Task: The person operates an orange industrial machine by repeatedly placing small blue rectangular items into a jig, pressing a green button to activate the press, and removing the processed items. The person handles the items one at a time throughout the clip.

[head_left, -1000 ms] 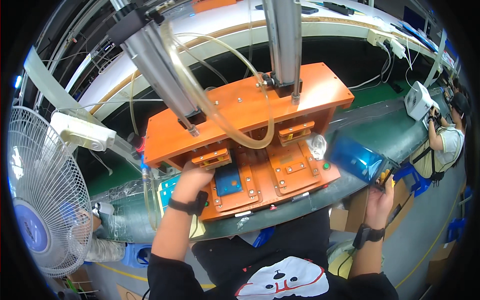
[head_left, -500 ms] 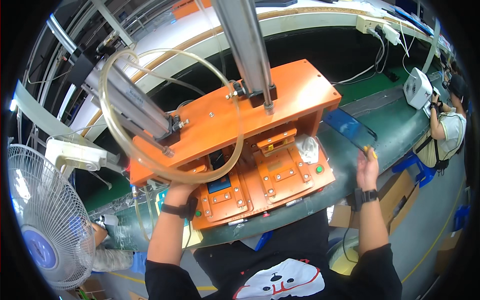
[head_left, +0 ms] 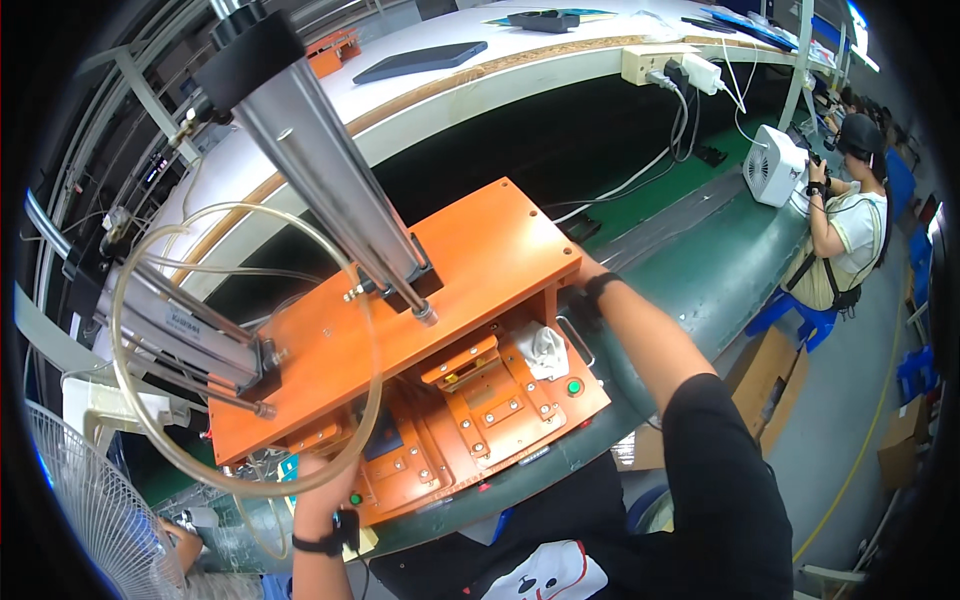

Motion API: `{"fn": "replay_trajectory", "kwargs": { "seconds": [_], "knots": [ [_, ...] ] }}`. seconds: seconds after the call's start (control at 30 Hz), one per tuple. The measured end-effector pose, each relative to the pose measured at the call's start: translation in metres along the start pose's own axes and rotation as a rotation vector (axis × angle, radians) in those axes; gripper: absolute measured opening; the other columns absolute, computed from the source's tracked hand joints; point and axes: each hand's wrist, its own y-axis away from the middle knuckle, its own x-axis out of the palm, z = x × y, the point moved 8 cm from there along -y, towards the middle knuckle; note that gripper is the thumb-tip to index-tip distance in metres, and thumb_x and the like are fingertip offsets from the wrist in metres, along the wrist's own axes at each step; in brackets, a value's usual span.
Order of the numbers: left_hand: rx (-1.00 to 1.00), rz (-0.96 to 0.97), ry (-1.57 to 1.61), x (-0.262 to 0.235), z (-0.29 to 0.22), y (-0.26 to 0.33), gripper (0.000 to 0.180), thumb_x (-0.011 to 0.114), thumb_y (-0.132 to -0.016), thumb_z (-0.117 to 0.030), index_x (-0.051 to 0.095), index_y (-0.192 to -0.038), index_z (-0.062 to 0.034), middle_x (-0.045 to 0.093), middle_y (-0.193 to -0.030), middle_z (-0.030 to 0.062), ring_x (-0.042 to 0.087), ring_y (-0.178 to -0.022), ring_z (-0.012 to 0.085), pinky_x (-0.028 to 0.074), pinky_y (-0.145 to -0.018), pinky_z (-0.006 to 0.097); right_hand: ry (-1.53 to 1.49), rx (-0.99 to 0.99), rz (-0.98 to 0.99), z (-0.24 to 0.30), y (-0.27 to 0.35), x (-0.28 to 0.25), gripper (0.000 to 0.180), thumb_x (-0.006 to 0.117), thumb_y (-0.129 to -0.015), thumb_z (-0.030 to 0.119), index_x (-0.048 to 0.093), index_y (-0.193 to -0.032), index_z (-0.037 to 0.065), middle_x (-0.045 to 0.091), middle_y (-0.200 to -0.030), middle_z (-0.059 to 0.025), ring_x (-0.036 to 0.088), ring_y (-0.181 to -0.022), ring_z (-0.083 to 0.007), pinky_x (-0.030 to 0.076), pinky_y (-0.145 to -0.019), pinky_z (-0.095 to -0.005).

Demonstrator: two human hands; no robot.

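Observation:
An orange two-station press point(head_left: 480, 235) with upright metal cylinders point(head_left: 310, 150) stands in front of me. My left hand point(head_left: 318, 480) reaches under the left end of its top plate, partly behind a clear looped hose point(head_left: 125, 350); its fingers are hidden. In the left station lies a dark, flat, phone-like piece point(head_left: 382, 441). The right station's orange fixture point(head_left: 500, 405) shows bare metal blocks and screws. My right hand point(head_left: 588, 268) is stretched out beyond the right end of the top plate, which covers its fingers and anything in them.
A white crumpled cloth point(head_left: 542, 352) lies by a green button point(head_left: 574, 387) on the press base. Behind is a white bench point(head_left: 590, 42) with a dark flat slab point(head_left: 420, 62) and a power strip point(head_left: 655, 66). A fan point(head_left: 95, 500) stands left; a person point(head_left: 850, 210) sits far right.
My right hand has moved from the right, where it held a phone, to behind the press's right end; the phone no longer shows. The view has shifted, and my left hand stays by the left station.

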Motion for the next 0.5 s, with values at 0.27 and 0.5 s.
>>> {"fn": "replay_trajectory", "kwargs": {
  "seconds": [0.27, 0.5],
  "knots": [
    [0.303, -0.259, 0.17, 0.022, 0.042, 0.078, 0.048, 0.062, -0.103, -0.02, 0.056, -0.144, 0.0035, 0.052, -0.154, 0.0207, 0.045, -0.149, 0.0363, 0.029, -0.126, 0.049, 1.783, -0.37, -0.397, 0.1, 0.044, -0.014, 0.034, 0.063, -0.093, 0.018, 0.078, -0.123, 0.019, 0.065, -0.141, -0.0126, 0.054, -0.137, -0.0307, 0.046, -0.107, -0.0499],
    [0.499, -0.428, 0.217, 0.039, 0.058, 0.069, 0.057, 0.057, -0.109, -0.037, 0.055, -0.144, 0.0071, 0.048, -0.158, 0.0238, 0.043, -0.152, 0.0375, 0.032, -0.126, 0.049, 1.678, -0.652, -0.293, 0.119, 0.096, -0.061, 0.019, 0.064, -0.093, 0.014, 0.079, -0.105, 0.013, 0.072, -0.119, -0.0121, 0.064, -0.121, -0.0326, 0.049, -0.1, -0.0474]
  ]
}}
